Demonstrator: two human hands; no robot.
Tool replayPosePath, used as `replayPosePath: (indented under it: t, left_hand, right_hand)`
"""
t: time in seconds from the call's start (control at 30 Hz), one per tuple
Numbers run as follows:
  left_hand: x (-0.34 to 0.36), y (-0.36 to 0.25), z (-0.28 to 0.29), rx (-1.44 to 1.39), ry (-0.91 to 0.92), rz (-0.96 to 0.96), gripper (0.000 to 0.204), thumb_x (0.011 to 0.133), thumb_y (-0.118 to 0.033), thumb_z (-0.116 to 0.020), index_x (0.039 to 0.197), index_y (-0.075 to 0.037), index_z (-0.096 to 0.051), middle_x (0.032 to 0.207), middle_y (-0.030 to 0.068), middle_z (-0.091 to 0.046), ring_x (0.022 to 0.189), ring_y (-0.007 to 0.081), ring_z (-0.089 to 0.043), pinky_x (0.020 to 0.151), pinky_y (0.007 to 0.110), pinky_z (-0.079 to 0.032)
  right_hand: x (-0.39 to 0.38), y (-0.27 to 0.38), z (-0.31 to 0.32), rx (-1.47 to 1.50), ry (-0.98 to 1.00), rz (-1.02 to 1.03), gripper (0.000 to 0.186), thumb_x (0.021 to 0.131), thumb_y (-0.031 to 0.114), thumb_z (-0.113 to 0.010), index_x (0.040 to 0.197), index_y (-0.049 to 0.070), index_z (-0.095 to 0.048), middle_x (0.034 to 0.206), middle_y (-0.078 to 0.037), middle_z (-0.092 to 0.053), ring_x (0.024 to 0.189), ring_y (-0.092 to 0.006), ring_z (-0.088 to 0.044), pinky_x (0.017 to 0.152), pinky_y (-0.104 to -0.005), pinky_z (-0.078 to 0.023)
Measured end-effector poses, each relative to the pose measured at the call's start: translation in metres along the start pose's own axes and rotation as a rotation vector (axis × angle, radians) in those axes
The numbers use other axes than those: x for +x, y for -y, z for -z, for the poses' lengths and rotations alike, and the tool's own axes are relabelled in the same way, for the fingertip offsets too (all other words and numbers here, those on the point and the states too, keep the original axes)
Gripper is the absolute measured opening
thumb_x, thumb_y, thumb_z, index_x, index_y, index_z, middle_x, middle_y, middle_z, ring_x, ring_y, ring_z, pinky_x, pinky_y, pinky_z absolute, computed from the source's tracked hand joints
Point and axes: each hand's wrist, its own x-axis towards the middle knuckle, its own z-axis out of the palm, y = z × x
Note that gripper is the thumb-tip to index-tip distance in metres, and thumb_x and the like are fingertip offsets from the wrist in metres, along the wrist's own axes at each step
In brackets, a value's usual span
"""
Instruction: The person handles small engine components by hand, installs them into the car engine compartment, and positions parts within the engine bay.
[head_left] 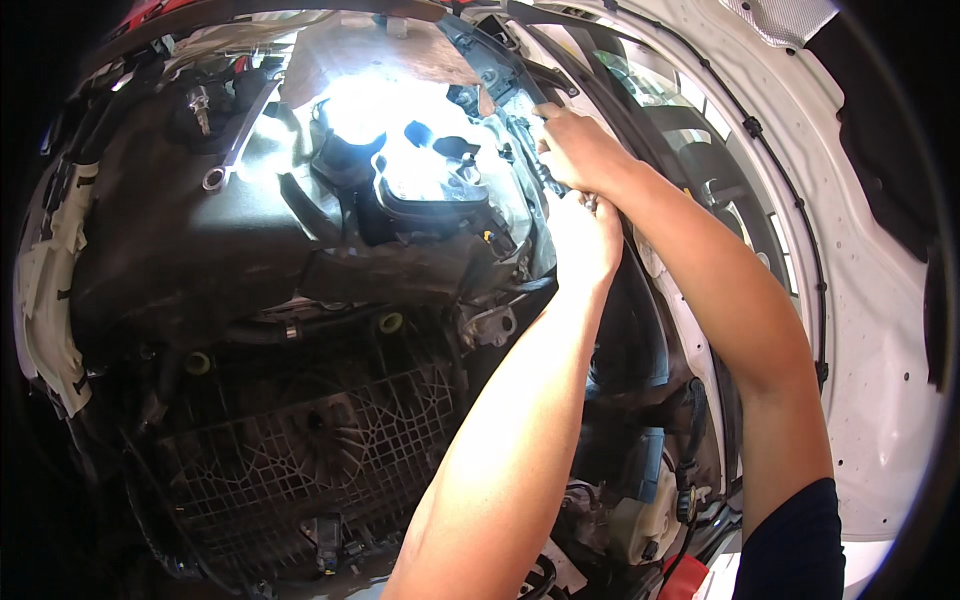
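Note:
Both my hands are in the right part of the engine bay, close together beside the inner fender edge. My left hand (587, 238) is closed around a slim metal tool (548, 178), whose bright end shows at the knuckles. Just above and beyond it, my right hand (580, 145) has its fingers curled in at the far end of that tool. What its fingertips grip is mostly hidden. A combination wrench (225, 165) lies on the dark engine cover (150, 220), with a metal socket piece (201, 108) farther left.
Glaring light falls on a black housing with openings (430, 205) left of my hands. Behind it stands a brown sheet (380, 48). The radiator fan grille (320, 430) fills the near left. A white body panel (870, 300) and a dark cable (790, 180) border the right side.

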Motion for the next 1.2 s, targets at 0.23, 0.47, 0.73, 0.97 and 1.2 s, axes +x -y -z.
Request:
replayPosePath:
  t: [0.23,0.47,0.73,0.97,1.2]
  left_hand:
    - [0.0,0.0,0.0,0.004,0.017,0.001,0.028,0.087,-0.023,-0.053,0.086,0.004,-0.061,0.085,0.0281,-0.061,0.083,0.0425,-0.061,0.074,0.044,-0.047]
    - [-0.002,0.007,0.001,0.001,-0.022,-0.004,0.029,0.087,-0.023,-0.053,0.086,0.005,-0.061,0.085,0.0274,-0.062,0.082,0.042,-0.061,0.073,0.045,-0.047]
    - [-0.004,-0.006,-0.002,-0.049,-0.039,-0.046,0.028,0.087,-0.021,-0.052,0.081,0.005,-0.06,0.08,0.0279,-0.061,0.081,0.0433,-0.06,0.075,0.046,-0.047]
    - [-0.001,0.0,-0.001,0.011,-0.008,-0.026,0.028,0.087,-0.021,-0.051,0.08,0.006,-0.06,0.083,0.0279,-0.061,0.082,0.0449,-0.059,0.074,0.047,-0.046]
    - [-0.002,0.004,-0.003,0.015,-0.061,-0.155,0.03,0.088,-0.022,-0.05,0.083,0.007,-0.059,0.082,0.0295,-0.059,0.081,0.0453,-0.058,0.072,0.047,-0.046]
  right_hand:
    - [-0.004,-0.004,-0.004,-0.021,-0.151,0.095,0.02,0.071,0.013,-0.062,0.085,-0.001,-0.065,0.105,-0.02,-0.06,0.086,-0.0353,-0.064,0.077,-0.043,-0.052]
    - [0.003,0.009,-0.002,0.017,-0.044,-0.133,0.02,0.066,0.011,-0.065,0.081,-0.002,-0.065,0.105,-0.021,-0.062,0.088,-0.0353,-0.064,0.075,-0.0417,-0.052]
    - [-0.005,-0.014,-0.008,-0.079,-0.266,0.255,0.02,0.067,0.012,-0.065,0.08,-0.003,-0.063,0.093,-0.023,-0.064,0.079,-0.0379,-0.065,0.071,-0.0427,-0.054]
    - [0.004,-0.006,-0.012,-0.022,-0.193,-0.014,0.027,0.066,0.014,-0.068,0.085,-0.001,-0.06,0.087,-0.021,-0.064,0.081,-0.037,-0.065,0.071,-0.0412,-0.053]
    - [0.002,-0.005,-0.012,-0.013,-0.095,-0.072,0.021,0.066,0.01,-0.068,0.083,0.0,-0.064,0.097,-0.017,-0.061,0.086,-0.0343,-0.065,0.074,-0.0411,-0.053]
